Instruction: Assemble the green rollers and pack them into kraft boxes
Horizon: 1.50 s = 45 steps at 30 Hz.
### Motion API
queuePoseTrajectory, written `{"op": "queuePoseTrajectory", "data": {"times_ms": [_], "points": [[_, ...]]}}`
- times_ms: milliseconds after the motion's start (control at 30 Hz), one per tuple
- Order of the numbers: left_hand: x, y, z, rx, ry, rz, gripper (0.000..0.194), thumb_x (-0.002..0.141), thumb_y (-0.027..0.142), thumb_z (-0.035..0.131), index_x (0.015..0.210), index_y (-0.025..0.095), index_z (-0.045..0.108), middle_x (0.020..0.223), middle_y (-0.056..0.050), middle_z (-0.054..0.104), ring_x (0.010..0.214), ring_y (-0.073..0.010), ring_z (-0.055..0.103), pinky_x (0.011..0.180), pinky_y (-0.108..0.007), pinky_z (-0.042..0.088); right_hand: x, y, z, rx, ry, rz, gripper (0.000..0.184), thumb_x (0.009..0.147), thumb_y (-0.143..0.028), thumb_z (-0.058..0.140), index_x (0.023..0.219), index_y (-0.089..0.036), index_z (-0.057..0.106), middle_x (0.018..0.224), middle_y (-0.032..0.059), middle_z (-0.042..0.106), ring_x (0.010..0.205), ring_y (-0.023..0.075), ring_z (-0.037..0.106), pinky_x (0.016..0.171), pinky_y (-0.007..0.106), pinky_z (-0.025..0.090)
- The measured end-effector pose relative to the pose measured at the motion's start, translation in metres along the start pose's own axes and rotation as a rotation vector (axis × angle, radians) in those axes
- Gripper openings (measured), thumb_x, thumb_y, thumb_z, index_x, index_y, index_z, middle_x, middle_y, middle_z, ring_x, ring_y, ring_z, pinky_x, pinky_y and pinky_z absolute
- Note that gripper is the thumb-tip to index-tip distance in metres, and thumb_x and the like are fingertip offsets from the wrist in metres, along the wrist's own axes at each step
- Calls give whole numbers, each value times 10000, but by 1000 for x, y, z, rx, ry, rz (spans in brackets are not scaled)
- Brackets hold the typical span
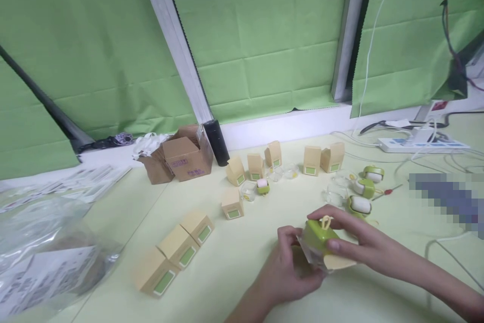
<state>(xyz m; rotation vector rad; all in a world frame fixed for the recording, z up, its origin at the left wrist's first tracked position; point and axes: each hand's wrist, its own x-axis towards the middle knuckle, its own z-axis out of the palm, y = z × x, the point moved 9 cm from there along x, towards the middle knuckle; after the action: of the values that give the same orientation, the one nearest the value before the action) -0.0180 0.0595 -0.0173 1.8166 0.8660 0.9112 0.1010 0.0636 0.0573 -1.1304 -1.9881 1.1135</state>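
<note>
Both hands hold one small green item [316, 235] with a yellow loop on top, sitting in a clear wrap and a tan box flap [338, 261]. My left hand [289, 267] grips it from below and the left, fingers curled round it. My right hand [355, 240] reaches in from the right, thumb and fingers pinching its top and side. Three closed tan boxes with green labels [177, 250] lie in a row to the left. Several more upright tan boxes [255, 166] stand farther back.
Green-and-white rollers [362, 205] and clear lids lie just beyond my right hand. A brown carton [185, 157] and a black cylinder [216, 141] stand by the wall. A plastic bag of printed sheets [41, 257] fills the left. A power strip [419, 144] and cables lie right.
</note>
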Motion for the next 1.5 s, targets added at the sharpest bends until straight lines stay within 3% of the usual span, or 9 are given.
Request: {"op": "queuePoseTrajectory", "data": {"times_ms": [200, 400, 567, 767, 867, 1033, 1200, 1333, 1500], "points": [[1, 5, 2, -25, -15, 3, 570, 674, 186, 691, 1069, 219, 281, 1043, -75, 538, 958, -209, 572, 795, -362, 461, 0, 2, -9, -110, -6, 28, 355, 777, -453, 636, 1091, -292, 597, 1064, 28, 629, 1019, 255, 558, 886, 352, 445], [-2, 3, 1, 73, -12, 6, 584, 714, 236, 690, 1140, 217, 291, 1151, -109, 506, 1058, -232, 550, 884, -401, 457, 8, 11, -6, -25, -11, 118, 254, 771, -476, 627, 912, -273, 684, 920, 15, 683, 902, 242, 591, 828, 356, 454], [-3, 10, 1, 163, -14, 109, 624, 747, 226, 663, 1233, 224, 272, 1238, -119, 483, 1112, -233, 527, 953, -412, 436, 6, 16, 3, 41, -67, 100, 277, 820, -493, 566, 925, -279, 708, 1014, 37, 651, 934, 235, 597, 813, 345, 475], [2, 20, 4, 261, -62, 191, 530, 705, 193, 667, 1178, 236, 432, 1237, -98, 524, 1175, -249, 484, 990, -423, 413, -20, 36, -11, 65, 187, 22, 315, 865, -496, 489, 1008, -277, 663, 1026, 65, 655, 1006, 264, 587, 882, 392, 473], [2, 20, 4, 245, -67, 176, 540, 724, 206, 654, 1208, 236, 417, 1241, -96, 536, 1174, -247, 491, 995, -424, 412, -30, 47, -1, -25, 168, -2, 372, 822, -473, 571, 1151, -305, 611, 1188, 71, 611, 1142, 300, 516, 980, 441, 413], [-2, 13, 3, 180, -42, 102, 696, 782, 215, 609, 1343, 223, 197, 1401, -161, 371, 1209, -255, 472, 1017, -474, 393, -22, 54, 0, -11, 291, 16, 494, 850, -433, 548, 1322, -322, 449, 1277, 70, 539, 1195, 270, 474, 991, 415, 415], [-1, 9, 3, 104, -56, 29, 570, 782, 215, 609, 1256, 199, 291, 1315, -154, 463, 1173, -245, 505, 984, -446, 426, -5, 48, 10, 66, 221, 3, 342, 873, -483, 485, 1098, -270, 630, 1164, 77, 596, 1081, 258, 540, 920, 375, 462], [1, 7, 2, 99, -56, -24, 531, 756, 244, 644, 1191, 196, 344, 1222, -133, 535, 1129, -255, 535, 956, -444, 441, -3, 61, 16, 209, 192, 141, 462, 848, -545, 489, 1192, -248, 570, 1134, 85, 610, 979, 249, 593, 841, 365, 504], [0, 5, 3, 100, -63, -21, 539, 759, 245, 639, 1198, 198, 330, 1244, -138, 516, 1141, -245, 522, 969, -454, 430, 0, 54, 12, 221, 201, 105, 434, 833, -537, 522, 1161, -261, 591, 1045, 58, 624, 976, 235, 584, 849, 349, 480]]}}
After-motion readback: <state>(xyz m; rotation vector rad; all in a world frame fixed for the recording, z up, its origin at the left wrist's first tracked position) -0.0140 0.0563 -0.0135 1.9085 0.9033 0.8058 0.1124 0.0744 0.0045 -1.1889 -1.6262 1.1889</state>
